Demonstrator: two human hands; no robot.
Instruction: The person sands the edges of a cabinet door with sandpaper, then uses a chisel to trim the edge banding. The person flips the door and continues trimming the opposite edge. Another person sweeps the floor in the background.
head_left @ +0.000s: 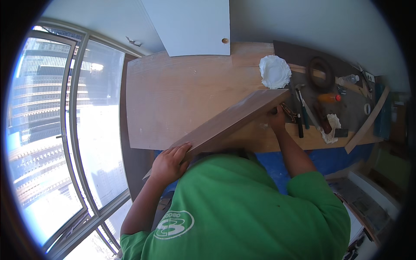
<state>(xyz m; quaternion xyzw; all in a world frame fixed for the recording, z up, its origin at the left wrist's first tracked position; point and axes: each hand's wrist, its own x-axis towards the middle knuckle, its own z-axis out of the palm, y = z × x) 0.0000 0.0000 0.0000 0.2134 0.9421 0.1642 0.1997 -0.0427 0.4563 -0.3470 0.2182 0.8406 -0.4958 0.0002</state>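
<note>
A long brown wooden board (229,117) slants across the front of the workbench, its near edge close to my body. My left hand (170,164) grips its lower left part, fingers laid over the top face and thumb at the near edge. Under the board's right end is my right hand (277,119), fingers curled beside a small dark part. What it holds there is partly hidden. Just right of that hand lies a tool with a brown and black patterned handle (289,112); the rest of it is hard to make out.
The wooden benchtop (173,95) reaches to a white panel (195,30). At right lie a hammer (300,108), a crumpled white bowl-like wrapping (275,72), a dark ring (320,73), an orange bottle (329,98), a clear bottle (348,79) and a wooden strip (368,119). Windows (99,121) stand left.
</note>
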